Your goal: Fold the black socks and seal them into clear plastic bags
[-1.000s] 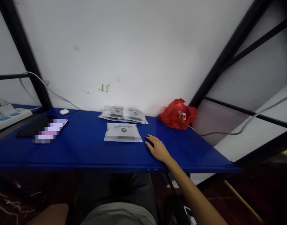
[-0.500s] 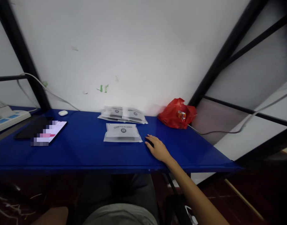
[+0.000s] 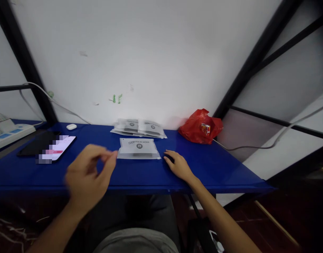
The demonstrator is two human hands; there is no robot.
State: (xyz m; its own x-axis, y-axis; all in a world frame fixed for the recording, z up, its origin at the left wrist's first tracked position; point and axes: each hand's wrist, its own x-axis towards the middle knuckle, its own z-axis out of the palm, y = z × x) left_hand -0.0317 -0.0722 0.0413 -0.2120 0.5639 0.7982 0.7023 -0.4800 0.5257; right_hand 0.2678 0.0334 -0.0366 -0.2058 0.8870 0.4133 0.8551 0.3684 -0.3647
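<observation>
My right hand (image 3: 178, 166) rests palm down on the blue tabletop, its fingers stretched out. Just left of its fingertips lies a flat frosted zip bag (image 3: 139, 149) with a dark round logo and upside-down lettering; a dark flat item shows faintly inside. My left hand (image 3: 91, 172), a little blurred, is raised over the table's front part. Its thumb and forefinger are closed together in a loop, with nothing seen between them. Those fingertips come up to the bag's left edge; whether they touch it I cannot tell.
More frosted zip bags (image 3: 139, 127) lie overlapping by the wall. A red plastic bag (image 3: 200, 128) sits at the back right. On the left are a lit phone (image 3: 62, 149), a dark flat object (image 3: 35, 144), a white earbud case (image 3: 71, 127) and a power strip (image 3: 12, 136).
My left hand has come up from below the table edge to the left side of the near zip bag. My right hand and the bags stay where they were.
</observation>
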